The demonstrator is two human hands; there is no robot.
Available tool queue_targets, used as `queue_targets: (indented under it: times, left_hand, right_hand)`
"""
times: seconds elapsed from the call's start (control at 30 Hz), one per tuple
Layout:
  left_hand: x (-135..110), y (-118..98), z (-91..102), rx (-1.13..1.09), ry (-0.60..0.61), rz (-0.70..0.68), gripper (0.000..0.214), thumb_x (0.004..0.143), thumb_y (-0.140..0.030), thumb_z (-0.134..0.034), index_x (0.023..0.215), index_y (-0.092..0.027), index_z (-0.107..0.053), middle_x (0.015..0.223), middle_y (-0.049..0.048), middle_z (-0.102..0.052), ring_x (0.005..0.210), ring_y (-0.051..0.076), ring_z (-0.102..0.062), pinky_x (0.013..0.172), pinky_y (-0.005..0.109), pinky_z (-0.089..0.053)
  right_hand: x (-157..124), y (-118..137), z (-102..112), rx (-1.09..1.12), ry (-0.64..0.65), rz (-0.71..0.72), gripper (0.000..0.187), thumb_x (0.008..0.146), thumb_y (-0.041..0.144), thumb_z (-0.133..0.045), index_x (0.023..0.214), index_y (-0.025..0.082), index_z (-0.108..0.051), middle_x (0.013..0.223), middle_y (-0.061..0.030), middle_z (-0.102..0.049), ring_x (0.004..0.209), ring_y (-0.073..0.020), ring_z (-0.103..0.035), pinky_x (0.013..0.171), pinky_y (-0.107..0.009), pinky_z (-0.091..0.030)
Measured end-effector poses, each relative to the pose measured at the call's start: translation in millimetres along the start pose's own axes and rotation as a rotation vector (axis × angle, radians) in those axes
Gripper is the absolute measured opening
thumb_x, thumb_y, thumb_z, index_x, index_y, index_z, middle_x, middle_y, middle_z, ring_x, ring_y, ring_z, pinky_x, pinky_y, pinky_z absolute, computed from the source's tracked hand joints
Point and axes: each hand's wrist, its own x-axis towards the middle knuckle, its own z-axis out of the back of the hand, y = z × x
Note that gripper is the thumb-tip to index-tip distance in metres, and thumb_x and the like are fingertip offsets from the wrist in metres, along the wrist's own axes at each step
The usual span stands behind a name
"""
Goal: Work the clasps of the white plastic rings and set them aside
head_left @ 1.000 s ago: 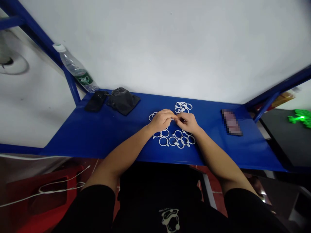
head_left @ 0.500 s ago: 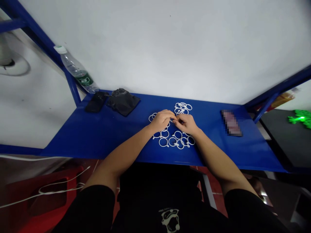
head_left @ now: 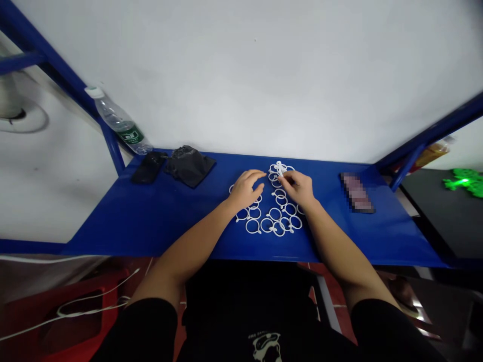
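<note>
Several white plastic rings [head_left: 272,219] lie spread on the blue table [head_left: 158,216] in front of me, with a smaller heap of white rings [head_left: 278,169] farther back. My right hand [head_left: 300,188] pinches a white ring at the edge of that far heap. My left hand [head_left: 247,189] rests over the loose rings on the left, fingers stretched forward and slightly apart, holding nothing that I can see.
A plastic water bottle [head_left: 118,122] leans against the blue frame at the back left. A black pouch [head_left: 188,164] and a dark flat object [head_left: 148,167] lie beside it. A phone [head_left: 356,192] lies on the right. A red stool [head_left: 60,311] stands below left.
My hands were together, both pinching a ring. Now they have parted: the right hand has reached back to the far heap with a ring, and the left hand has opened.
</note>
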Motion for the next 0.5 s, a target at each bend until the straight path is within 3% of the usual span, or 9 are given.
queue_targets:
  times: [0.1,0.3,0.4,0.5]
  left_hand:
    - [-0.2,3.2,-1.9,0.061,0.128,-0.001,0.021,0.103,-0.018,-0.069,0.122,-0.022,-0.076,0.125,0.0076,-0.077,0.121,0.025,-0.070,0.112,0.051,-0.058]
    - [-2.8,0.4,-3.1,0.126,0.372,-0.018,0.019,0.105,-0.027,-0.069,0.121,-0.021,-0.079,0.121,0.0084,-0.079,0.114,0.028,-0.071,0.105,0.049,-0.058]
    - [-3.3,-0.3,-2.7,0.132,0.425,-0.007,0.021,0.107,-0.030,-0.067,0.122,-0.021,-0.079,0.118,0.0091,-0.079,0.110,0.028,-0.072,0.103,0.048,-0.059]
    - [-3.8,0.0,-2.8,0.118,0.431,-0.002,0.021,0.106,-0.031,-0.068,0.121,-0.021,-0.080,0.117,0.0098,-0.078,0.109,0.028,-0.073,0.102,0.048,-0.059]
  right_hand:
    - [5.5,-6.8,7.6,-0.091,0.062,-0.089,0.027,0.102,0.048,-0.068,0.103,0.023,-0.079,0.084,-0.0072,-0.081,0.073,-0.0229,-0.072,0.068,-0.033,-0.051]
    - [9.2,6.2,25.4,0.012,0.461,-0.057,0.020,0.096,0.037,-0.074,0.111,0.025,-0.081,0.094,-0.0036,-0.083,0.076,-0.0195,-0.072,0.072,-0.031,-0.050]
    - [7.3,10.8,23.9,0.053,0.602,-0.036,0.020,0.093,0.034,-0.076,0.110,0.027,-0.081,0.089,-0.0005,-0.082,0.072,-0.0178,-0.071,0.069,-0.031,-0.048]
    - [4.6,8.5,15.7,0.063,0.645,-0.027,0.020,0.087,0.031,-0.080,0.106,0.028,-0.082,0.081,0.0008,-0.079,0.067,-0.0171,-0.068,0.063,-0.031,-0.045]
